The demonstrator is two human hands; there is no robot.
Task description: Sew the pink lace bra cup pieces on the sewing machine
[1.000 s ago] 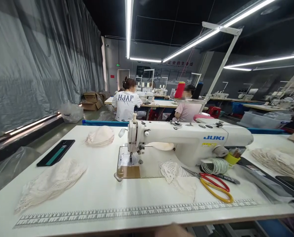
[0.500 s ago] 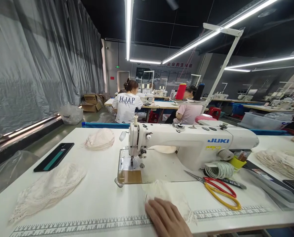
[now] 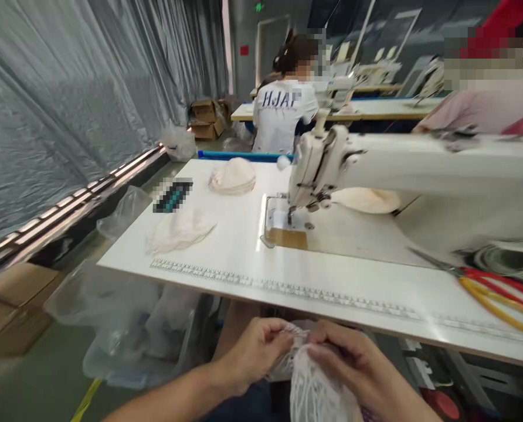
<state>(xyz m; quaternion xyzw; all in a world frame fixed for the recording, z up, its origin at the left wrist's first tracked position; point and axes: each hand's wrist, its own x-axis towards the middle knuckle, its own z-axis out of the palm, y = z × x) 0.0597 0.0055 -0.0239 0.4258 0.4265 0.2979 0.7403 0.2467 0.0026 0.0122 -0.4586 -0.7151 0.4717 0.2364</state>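
My left hand [image 3: 259, 351] is closed, its thumb and fingers pinching the edge of a white lace fabric piece [image 3: 318, 387]. My right hand [image 3: 352, 360] grips the same piece close beside it, also closed. The fabric hangs down in loose folds in front of my lap, below the table's front edge. Beyond the hands stands a white sewing machine [image 3: 376, 155] on the white table [image 3: 235, 234]. A pale lace pile [image 3: 180, 228] lies on the table's left part, with a second pale pile [image 3: 233, 176] farther back.
Scissors [image 3: 499, 290] with red and yellow handles lie at the right, near a coil of cord [image 3: 508, 261]. A ruler strip [image 3: 279, 285] runs along the front edge. Plastic bags [image 3: 121, 310] and a cardboard box [image 3: 15, 310] are on the floor at left. Two people sit ahead.
The view has swung left and down. The lace fabric under a hand on the table is gone from there; both hands now hold lace fabric below the table edge.
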